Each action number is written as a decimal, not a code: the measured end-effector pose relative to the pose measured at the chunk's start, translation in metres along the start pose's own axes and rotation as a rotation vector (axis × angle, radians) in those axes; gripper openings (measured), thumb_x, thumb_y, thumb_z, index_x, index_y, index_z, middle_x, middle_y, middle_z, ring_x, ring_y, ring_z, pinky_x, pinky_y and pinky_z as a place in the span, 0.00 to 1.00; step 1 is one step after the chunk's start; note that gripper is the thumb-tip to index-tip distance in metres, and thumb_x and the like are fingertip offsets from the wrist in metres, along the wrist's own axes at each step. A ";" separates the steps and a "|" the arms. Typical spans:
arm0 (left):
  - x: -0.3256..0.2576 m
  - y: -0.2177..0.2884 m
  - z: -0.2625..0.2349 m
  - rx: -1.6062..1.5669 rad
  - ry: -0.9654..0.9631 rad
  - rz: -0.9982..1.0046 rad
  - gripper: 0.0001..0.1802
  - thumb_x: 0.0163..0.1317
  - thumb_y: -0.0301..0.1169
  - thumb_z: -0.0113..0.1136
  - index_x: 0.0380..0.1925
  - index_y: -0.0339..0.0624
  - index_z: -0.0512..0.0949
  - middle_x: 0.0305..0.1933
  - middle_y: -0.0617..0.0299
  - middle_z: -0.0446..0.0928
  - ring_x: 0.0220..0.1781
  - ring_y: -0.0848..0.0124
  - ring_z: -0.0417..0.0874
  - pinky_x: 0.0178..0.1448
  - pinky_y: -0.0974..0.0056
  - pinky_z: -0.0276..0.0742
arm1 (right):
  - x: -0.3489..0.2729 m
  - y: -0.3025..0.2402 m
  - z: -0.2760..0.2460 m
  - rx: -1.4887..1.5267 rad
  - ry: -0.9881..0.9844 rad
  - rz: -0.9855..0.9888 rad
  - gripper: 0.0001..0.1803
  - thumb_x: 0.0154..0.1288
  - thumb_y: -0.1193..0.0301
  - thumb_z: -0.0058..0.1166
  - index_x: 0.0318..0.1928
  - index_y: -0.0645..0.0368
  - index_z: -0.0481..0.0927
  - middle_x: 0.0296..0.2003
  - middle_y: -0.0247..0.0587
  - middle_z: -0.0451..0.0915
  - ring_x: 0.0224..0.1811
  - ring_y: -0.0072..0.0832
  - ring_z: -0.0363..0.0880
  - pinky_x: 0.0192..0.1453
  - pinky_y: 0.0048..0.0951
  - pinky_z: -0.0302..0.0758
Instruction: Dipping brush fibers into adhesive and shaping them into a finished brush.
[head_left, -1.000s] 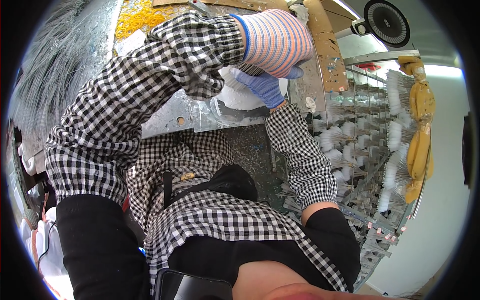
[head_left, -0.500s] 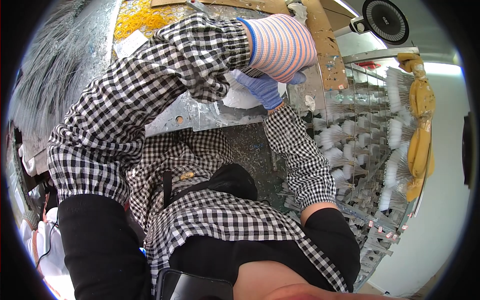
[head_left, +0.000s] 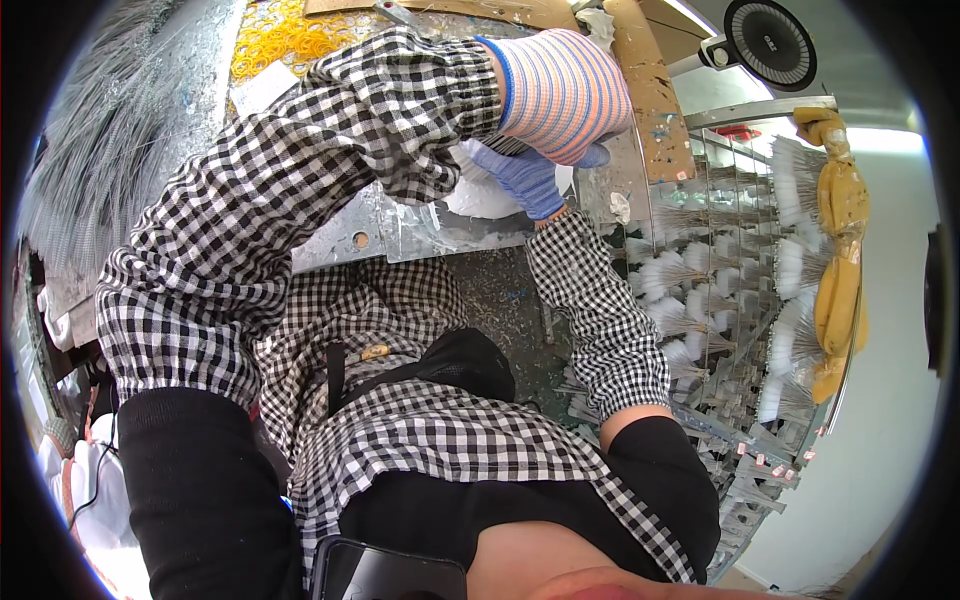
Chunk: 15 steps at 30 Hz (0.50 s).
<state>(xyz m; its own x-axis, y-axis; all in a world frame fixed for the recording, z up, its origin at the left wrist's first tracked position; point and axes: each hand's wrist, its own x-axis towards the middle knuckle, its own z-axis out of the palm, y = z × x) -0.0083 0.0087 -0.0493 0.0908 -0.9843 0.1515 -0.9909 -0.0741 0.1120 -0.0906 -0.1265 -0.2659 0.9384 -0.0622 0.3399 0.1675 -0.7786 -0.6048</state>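
My left hand (head_left: 570, 95), in a knitted glove with pink, white and blue stripes, is curled over at the upper middle, its back toward me and its fingertips hidden. Beneath it and touching it is my right hand (head_left: 530, 180) in a blue knitted glove. One blue fingertip pokes out at the right, and another blue finger stretches left. Thin dark strands (head_left: 508, 146) show between the gloves; what the hands grip is mostly hidden. Below them a white, smeared sheet-like thing (head_left: 485, 200) lies on the metal worktable (head_left: 420, 235).
A heap of grey wire-like bristles (head_left: 100, 160) covers the left side. Yellow rubber bands (head_left: 270, 40) lie at the back beside a white paper (head_left: 265, 88). On the right stands a rack (head_left: 710, 250) of white-tufted brushes, near a yellow wrapped bundle (head_left: 840, 250) and a round black fan (head_left: 770, 42).
Almost nothing differs. My left hand has shifted very slightly, and both hands stay together at the same place over the table.
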 end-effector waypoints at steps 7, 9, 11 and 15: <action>-0.004 0.001 -0.003 0.039 0.046 0.016 0.13 0.62 0.41 0.70 0.40 0.46 0.88 0.41 0.59 0.85 0.47 0.57 0.88 0.52 0.54 0.85 | 0.000 -0.004 -0.002 -0.027 -0.004 0.005 0.46 0.60 0.47 0.73 0.70 0.62 0.70 0.66 0.48 0.76 0.68 0.39 0.74 0.74 0.38 0.67; -0.006 0.002 -0.006 -0.003 0.019 0.005 0.12 0.61 0.40 0.70 0.40 0.46 0.88 0.41 0.59 0.85 0.47 0.57 0.88 0.51 0.55 0.85 | 0.000 -0.008 -0.002 -0.045 -0.005 -0.003 0.46 0.60 0.48 0.73 0.70 0.61 0.71 0.66 0.47 0.76 0.68 0.39 0.74 0.73 0.38 0.68; -0.008 0.002 -0.008 -0.014 0.014 -0.003 0.12 0.61 0.39 0.70 0.41 0.46 0.88 0.40 0.59 0.85 0.47 0.57 0.89 0.50 0.55 0.85 | 0.002 -0.012 -0.003 0.021 0.023 -0.009 0.45 0.60 0.48 0.73 0.70 0.61 0.71 0.65 0.46 0.77 0.67 0.37 0.75 0.72 0.38 0.69; -0.016 0.003 -0.012 -0.094 0.101 0.033 0.13 0.62 0.40 0.69 0.42 0.46 0.87 0.41 0.58 0.86 0.46 0.57 0.89 0.50 0.55 0.85 | 0.007 -0.020 -0.011 -0.092 -0.002 -0.028 0.43 0.60 0.50 0.74 0.68 0.61 0.73 0.63 0.45 0.79 0.65 0.36 0.77 0.71 0.37 0.70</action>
<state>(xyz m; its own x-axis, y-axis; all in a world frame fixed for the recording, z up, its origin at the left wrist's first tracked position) -0.0119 0.0261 -0.0391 0.0729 -0.9645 0.2539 -0.9804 -0.0225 0.1958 -0.0910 -0.1177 -0.2437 0.9344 -0.0388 0.3540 0.1648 -0.8340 -0.5265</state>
